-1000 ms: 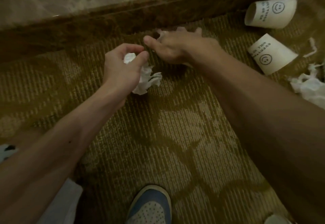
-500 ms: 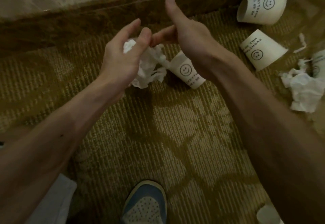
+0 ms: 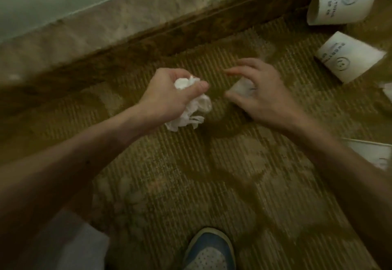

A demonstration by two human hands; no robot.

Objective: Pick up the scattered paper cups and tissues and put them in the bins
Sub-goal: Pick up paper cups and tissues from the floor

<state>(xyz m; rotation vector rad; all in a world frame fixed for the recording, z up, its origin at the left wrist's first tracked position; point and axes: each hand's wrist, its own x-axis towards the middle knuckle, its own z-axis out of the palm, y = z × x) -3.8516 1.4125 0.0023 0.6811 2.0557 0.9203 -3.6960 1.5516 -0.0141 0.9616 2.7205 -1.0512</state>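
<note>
My left hand (image 3: 169,98) is squeezing a scrunched tissue (image 3: 191,110); my right hand (image 3: 263,98) is curving over a paper cup (image 3: 241,87) lying just under its fingers, nearer than my left; it is too blurry to tell if I am gripping it.

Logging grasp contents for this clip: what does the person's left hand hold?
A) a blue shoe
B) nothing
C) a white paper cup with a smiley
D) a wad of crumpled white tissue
D: the left hand has its fingers curled round the wad of crumpled white tissue, which spills out below the palm.
</note>
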